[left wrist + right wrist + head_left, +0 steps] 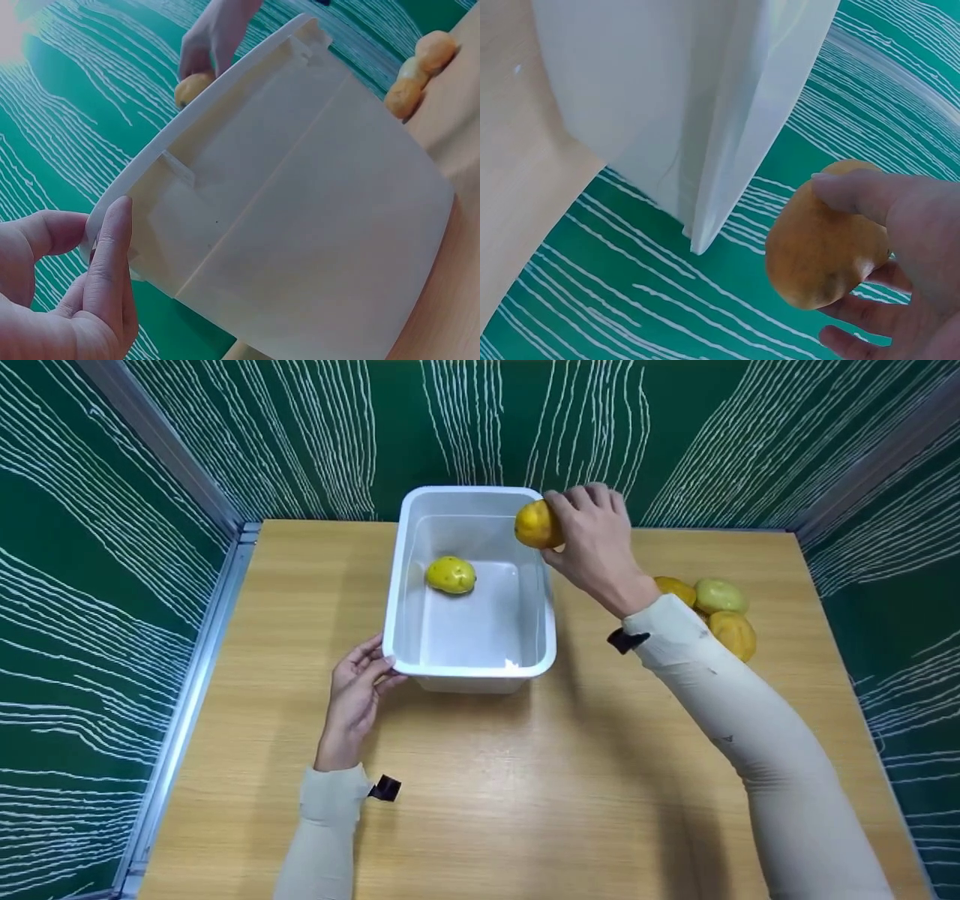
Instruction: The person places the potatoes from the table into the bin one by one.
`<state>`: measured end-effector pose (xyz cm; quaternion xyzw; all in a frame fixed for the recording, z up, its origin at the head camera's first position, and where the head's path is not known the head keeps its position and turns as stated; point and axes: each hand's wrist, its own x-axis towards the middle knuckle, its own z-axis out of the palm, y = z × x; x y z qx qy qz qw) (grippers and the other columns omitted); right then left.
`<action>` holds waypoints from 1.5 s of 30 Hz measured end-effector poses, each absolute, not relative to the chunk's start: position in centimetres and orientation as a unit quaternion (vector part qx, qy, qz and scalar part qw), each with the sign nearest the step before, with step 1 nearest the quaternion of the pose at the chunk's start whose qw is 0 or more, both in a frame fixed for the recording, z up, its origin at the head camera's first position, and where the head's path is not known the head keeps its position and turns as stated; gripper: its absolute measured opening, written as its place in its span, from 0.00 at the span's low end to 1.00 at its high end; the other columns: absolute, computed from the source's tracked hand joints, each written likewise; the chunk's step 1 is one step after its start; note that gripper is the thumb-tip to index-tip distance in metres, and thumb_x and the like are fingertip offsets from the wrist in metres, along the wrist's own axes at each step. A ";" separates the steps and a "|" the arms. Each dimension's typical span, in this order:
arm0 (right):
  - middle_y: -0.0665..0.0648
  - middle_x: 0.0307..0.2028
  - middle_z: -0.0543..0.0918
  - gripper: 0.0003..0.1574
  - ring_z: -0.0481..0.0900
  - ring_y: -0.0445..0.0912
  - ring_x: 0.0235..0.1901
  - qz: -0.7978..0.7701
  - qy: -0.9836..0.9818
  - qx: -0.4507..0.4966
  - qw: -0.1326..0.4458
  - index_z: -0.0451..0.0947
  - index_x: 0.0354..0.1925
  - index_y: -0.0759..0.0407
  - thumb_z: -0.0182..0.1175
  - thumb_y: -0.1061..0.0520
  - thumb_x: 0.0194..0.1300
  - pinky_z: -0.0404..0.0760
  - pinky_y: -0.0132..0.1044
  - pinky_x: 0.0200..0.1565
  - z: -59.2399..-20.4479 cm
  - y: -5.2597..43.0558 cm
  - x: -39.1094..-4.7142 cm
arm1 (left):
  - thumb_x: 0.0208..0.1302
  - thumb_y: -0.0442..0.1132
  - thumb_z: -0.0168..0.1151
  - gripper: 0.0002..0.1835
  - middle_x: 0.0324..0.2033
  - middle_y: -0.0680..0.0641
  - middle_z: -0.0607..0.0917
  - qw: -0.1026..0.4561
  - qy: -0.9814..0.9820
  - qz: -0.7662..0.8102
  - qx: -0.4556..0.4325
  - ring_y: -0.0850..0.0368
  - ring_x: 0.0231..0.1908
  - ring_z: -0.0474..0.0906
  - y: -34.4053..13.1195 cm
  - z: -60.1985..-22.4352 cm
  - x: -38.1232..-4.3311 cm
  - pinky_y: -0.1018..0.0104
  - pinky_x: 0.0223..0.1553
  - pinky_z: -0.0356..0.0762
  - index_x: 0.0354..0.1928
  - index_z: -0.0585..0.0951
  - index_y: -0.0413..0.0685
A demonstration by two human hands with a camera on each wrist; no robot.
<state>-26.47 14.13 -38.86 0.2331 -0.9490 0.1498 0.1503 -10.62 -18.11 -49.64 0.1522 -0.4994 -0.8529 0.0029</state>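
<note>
A white plastic bin (480, 669) stands on the table, and one yellow-green mango (451, 575) lies inside it. My left hand (357, 690) pinches the rim at the bin's near left corner; the left wrist view shows thumb and fingers on either side of that rim (161, 142). Above the bin's far right corner, my right hand (598, 540) grips an orange-yellow mango (537, 525). In the right wrist view the thumb presses on this mango (821, 244) from one side, with fingers behind it.
To the right of the bin, partly behind my right forearm, are a green mango (720, 595) and two orange-yellow mangoes (733, 634) on the wooden table (465, 810). Green walls with white wavy lines (285, 435) enclose the table at the back and sides.
</note>
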 end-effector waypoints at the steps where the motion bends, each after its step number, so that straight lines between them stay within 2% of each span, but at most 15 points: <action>1: 0.67 0.61 0.80 0.38 0.69 0.64 0.64 0.149 -0.950 0.232 0.145 0.75 0.69 0.62 0.75 0.52 0.66 0.70 0.59 0.72 -38.8 13.9 -26.5 | 0.70 0.16 0.51 0.26 0.43 0.43 0.79 0.003 -0.499 -0.853 0.151 0.57 0.32 0.83 -18.1 -49.7 -10.6 0.72 0.35 0.93 0.70 0.67 0.23; 25: 0.67 0.60 0.81 0.39 0.70 0.62 0.60 0.132 -0.973 0.188 0.034 0.75 0.69 0.63 0.74 0.49 0.66 0.73 0.57 0.65 -38.6 9.2 -28.8 | 0.70 0.18 0.52 0.26 0.44 0.44 0.79 0.001 -0.506 -0.850 0.148 0.57 0.33 0.84 -18.2 -49.6 -10.6 0.73 0.36 0.93 0.70 0.67 0.24; 39: 0.68 0.59 0.81 0.38 0.70 0.63 0.59 0.116 -0.980 0.160 -0.014 0.74 0.67 0.64 0.73 0.49 0.66 0.75 0.56 0.64 -39.0 7.4 -29.8 | 0.71 0.18 0.52 0.26 0.43 0.44 0.78 -0.003 -0.510 -0.848 0.145 0.57 0.33 0.84 -18.2 -49.7 -10.6 0.73 0.35 0.93 0.70 0.68 0.24; 45: 0.67 0.61 0.80 0.41 0.70 0.63 0.59 0.128 -0.980 0.146 -0.039 0.73 0.69 0.64 0.73 0.48 0.65 0.75 0.56 0.66 -39.4 6.9 -30.3 | 0.70 0.17 0.52 0.26 0.43 0.44 0.79 0.001 -0.504 -0.852 0.145 0.57 0.33 0.84 -18.2 -49.9 -10.7 0.73 0.35 0.93 0.70 0.68 0.24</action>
